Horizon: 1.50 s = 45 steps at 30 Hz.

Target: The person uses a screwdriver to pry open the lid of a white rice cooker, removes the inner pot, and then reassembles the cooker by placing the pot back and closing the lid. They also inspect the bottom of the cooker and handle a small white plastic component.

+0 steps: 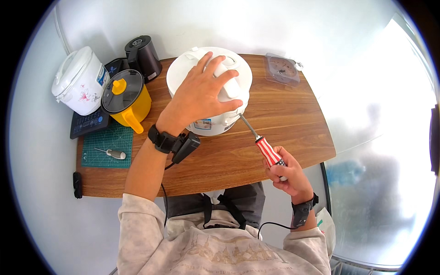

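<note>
Head view: left hand (201,94) lies flat and spread on the lid of a white rice cooker (183,73), fingers splayed over its handle, pressing rather than gripping. The cooker stands at the middle back of the wooden counter (279,119). Right hand (286,172) is clenched around the red-and-white striped handle of a screwdriver (268,149), whose metal shaft slants up-left so that its tip meets the cooker's lower right side. At the counter's left stand a yellow pot with a dark glass lid (126,98), a white flowered rice cooker (80,80) and a black kettle (144,55). A green cutting mat (98,153) near the left front carries a small grey-handled tool (112,153). A clear plastic box (283,68) sits at the back right.
</note>
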Each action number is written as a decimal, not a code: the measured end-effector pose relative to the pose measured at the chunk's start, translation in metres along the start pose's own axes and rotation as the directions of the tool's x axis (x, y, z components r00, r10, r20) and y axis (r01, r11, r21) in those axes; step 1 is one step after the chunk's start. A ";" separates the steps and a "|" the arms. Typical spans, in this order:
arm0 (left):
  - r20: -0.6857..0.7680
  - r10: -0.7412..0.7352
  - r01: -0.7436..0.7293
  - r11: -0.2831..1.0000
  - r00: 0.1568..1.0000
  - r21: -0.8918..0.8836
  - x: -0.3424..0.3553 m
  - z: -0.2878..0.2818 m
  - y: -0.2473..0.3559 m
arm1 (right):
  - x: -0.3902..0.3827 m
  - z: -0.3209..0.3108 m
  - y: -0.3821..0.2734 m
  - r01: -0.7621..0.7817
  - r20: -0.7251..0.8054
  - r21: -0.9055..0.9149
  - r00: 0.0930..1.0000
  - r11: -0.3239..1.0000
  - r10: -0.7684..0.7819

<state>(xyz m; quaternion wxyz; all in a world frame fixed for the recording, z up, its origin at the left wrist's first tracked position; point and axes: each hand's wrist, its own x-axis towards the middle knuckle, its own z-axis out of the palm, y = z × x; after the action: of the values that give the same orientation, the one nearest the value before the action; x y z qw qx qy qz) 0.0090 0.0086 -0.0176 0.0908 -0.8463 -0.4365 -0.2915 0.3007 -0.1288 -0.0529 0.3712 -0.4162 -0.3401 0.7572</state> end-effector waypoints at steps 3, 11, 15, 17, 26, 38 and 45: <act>0.005 -0.019 0.019 1.000 1.000 0.002 0.000 -0.003 0.000 | 0.001 0.002 0.002 0.030 -0.047 -0.122 0.998 0.992 -0.036; -0.006 0.000 0.000 1.000 1.000 0.008 0.002 -0.002 0.002 | 0.006 0.017 0.018 0.243 -0.036 -0.946 0.572 0.212 -0.820; -0.004 0.010 -0.009 1.000 1.000 0.015 0.001 0.000 0.000 | 0.008 0.016 0.019 0.200 -0.020 -0.966 0.574 0.163 -0.818; 0.001 0.011 -0.011 1.000 1.000 0.007 0.001 0.000 -0.001 | 0.008 0.005 0.017 0.237 -0.157 -0.853 0.733 0.465 -0.662; 0.005 0.000 0.000 1.000 1.000 0.017 0.000 0.001 -0.002 | -0.004 -0.007 -0.011 0.058 -0.094 -0.380 0.990 0.923 -0.101; -0.006 0.002 -0.002 1.000 1.000 0.016 0.001 -0.001 0.000 | -0.001 0.021 0.014 0.195 0.192 -0.974 0.431 -0.117 -0.881; 0.003 0.001 -0.001 1.000 1.000 -0.001 0.001 -0.002 0.001 | -0.002 0.007 -0.009 0.064 -0.112 -0.117 0.991 0.991 -0.077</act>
<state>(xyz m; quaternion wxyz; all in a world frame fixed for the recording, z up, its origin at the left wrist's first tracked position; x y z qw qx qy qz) 0.0091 0.0079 -0.0156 0.0900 -0.8469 -0.4363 -0.2903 0.2975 -0.1273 -0.0414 0.3929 -0.4675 -0.3747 0.6976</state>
